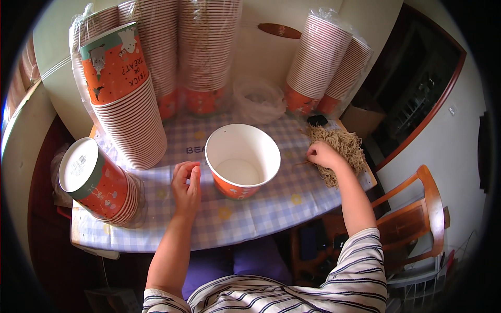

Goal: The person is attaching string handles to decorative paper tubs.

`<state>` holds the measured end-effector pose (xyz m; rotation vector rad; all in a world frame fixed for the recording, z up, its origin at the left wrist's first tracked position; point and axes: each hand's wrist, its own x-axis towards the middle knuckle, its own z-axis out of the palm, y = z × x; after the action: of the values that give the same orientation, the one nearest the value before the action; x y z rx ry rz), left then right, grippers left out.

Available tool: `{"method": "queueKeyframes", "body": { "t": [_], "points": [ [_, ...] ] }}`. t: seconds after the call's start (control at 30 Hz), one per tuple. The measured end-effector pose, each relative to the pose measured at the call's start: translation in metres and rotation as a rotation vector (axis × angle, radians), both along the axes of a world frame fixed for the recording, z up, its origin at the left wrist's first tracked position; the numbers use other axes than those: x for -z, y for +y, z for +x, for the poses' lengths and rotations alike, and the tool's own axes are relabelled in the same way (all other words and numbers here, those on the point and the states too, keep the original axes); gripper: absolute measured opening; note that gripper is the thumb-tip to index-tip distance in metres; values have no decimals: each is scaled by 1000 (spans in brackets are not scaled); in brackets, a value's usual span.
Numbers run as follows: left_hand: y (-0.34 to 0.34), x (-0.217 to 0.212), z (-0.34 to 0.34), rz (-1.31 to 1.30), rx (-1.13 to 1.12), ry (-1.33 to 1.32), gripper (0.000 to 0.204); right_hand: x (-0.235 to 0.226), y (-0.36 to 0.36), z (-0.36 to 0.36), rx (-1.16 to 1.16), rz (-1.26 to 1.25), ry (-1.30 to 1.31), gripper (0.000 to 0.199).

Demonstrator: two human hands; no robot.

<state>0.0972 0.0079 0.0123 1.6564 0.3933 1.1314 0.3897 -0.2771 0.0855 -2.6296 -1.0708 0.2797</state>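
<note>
A large round paper bucket (pixel 242 156), white inside and orange outside, stands upright on the table before me; I see nothing inside it. My left hand (pixel 187 182) is just left of it, fingers loosely curled and thumb apart, holding nothing. To the right, my right hand (pixel 324 155) reaches to the near left side of a heap of tan twine strands (pixel 344 146). Its fingers are pinched together, and thin strands poke out by the fingertips.
Tall nested stacks of paper buckets (pixel 138 125) stand at the left and back, some in clear plastic (pixel 209 52). A shorter upside-down stack (pixel 107 190) sits front left. A small black object (pixel 317 120) lies behind the twine. A wooden chair (pixel 417 214) stands right of the checked tablecloth (pixel 282 201).
</note>
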Motion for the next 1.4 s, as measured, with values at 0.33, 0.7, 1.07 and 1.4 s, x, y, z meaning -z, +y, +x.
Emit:
{"method": "queueKeyframes", "body": {
  "t": [0.33, 0.7, 1.07, 1.4],
  "points": [
    [1, 2, -1, -14, 2, 4, 10, 19, 16, -25, -183, -195, -369, 10],
    [1, 2, 1, -2, 3, 9, 9, 46, 19, -17, -255, -129, -487, 14],
    [-1, 1, 1, 5, -2, 10, 9, 27, 10, 12, 66, 469, 198, 10],
    [2, 2, 1, 17, -15, 19, 9, -49, 26, 11, 183, 1145, 604, 8]
  ]
}}
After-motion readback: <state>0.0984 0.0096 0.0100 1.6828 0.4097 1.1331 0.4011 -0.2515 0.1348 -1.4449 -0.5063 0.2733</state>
